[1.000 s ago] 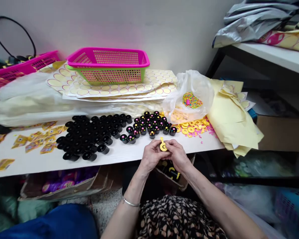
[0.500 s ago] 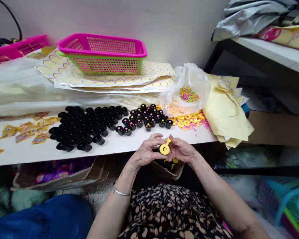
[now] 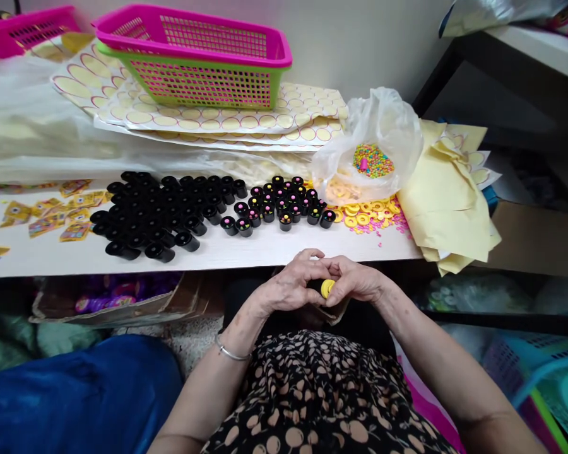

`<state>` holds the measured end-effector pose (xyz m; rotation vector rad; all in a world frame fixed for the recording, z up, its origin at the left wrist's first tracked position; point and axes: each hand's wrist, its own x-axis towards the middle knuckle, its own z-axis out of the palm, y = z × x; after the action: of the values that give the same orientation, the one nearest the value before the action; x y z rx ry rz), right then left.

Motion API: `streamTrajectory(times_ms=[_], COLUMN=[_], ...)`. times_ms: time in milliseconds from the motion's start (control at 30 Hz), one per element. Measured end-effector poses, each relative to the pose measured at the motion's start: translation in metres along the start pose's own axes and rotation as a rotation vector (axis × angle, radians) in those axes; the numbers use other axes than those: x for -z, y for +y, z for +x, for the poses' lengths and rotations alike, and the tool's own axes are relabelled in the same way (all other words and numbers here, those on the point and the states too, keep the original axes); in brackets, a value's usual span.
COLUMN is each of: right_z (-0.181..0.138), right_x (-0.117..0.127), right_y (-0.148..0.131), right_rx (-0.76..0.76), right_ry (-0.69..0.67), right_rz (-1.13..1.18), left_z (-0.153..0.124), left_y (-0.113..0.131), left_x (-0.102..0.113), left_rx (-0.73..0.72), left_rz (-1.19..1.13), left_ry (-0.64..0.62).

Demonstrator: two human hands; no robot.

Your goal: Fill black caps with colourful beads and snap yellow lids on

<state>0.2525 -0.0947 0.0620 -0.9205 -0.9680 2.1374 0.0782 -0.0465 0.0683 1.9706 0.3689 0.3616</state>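
Note:
Just off the table's front edge, my left hand (image 3: 294,284) and my right hand (image 3: 358,280) meet around a yellow round plastic cap (image 3: 327,289). My right thumb presses on the cap's face, and the left fingers close in from the other side. A dark patch shows beside the cap within the left hand's grip; I cannot tell whether it is a black cup. Beyond the hands stand several black cups with coloured beads in them (image 3: 285,219). Further left is a crowd of plain black cups (image 3: 187,240). Loose yellow caps (image 3: 362,219) lie right of the beaded cups.
Small pink pieces (image 3: 400,226) are scattered by a clear bag (image 3: 388,116) of coloured beads (image 3: 373,160). Yellow paper (image 3: 447,195) hangs over the table's right end. A pink and green basket (image 3: 203,82) rests on sticker sheets (image 3: 184,120). Yellow packets (image 3: 52,221) lie left.
The yellow cap has turned between my hands, and its tab no longer shows. My right thumb now lies over its face. The view has tilted down, so the table appears higher.

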Motion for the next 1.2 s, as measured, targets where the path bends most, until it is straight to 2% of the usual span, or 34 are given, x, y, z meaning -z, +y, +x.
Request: streamTrajectory(times_ms=[133,233,367,567,667,800,933,1067,1133,1200], right_z=[-0.002,-0.004,-0.006,-0.001,0.002,0.001,-0.001,-0.007,-0.011,-0.013], right_x=[-0.002,-0.003,-0.008,-0.018,-0.020,-0.021,-0.026,-0.030,-0.027,-0.020], right_y=[0.000,0.000,0.004,0.019,0.019,0.012,0.015,0.027,0.033,0.038], right_rx=[-0.011,-0.009,0.002,0.140,0.177,0.144,0.199,0.234,0.225,0.211], right_ry=[-0.039,-0.018,0.108,0.287,0.227,0.150,0.185,0.241,0.241,0.258], right_rz=[0.053,0.044,0.010,-0.003,0.015,0.030,0.051,0.157,0.129,0.009], left_z=[0.000,0.000,0.000,-0.001,-0.004,-0.006,-0.004,-0.002,-0.003,-0.007], left_y=[0.000,0.002,0.005,-0.003,-0.009,-0.010,-0.004,0.000,-0.002,-0.006], left_x=[0.000,0.000,-0.001,-0.002,0.002,0.005,0.001,-0.009,-0.015,-0.016], left_rx=[-0.018,-0.035,-0.041,-0.048,-0.039,-0.040,-0.118,-0.113,-0.124,-0.161], left_rz=[-0.020,-0.023,-0.014,0.053,0.025,0.003,-0.004,-0.029,-0.030,-0.025], left_ry=[-0.020,-0.023,-0.023,-0.027,-0.020,0.029,0.065,0.072,0.075,0.089])
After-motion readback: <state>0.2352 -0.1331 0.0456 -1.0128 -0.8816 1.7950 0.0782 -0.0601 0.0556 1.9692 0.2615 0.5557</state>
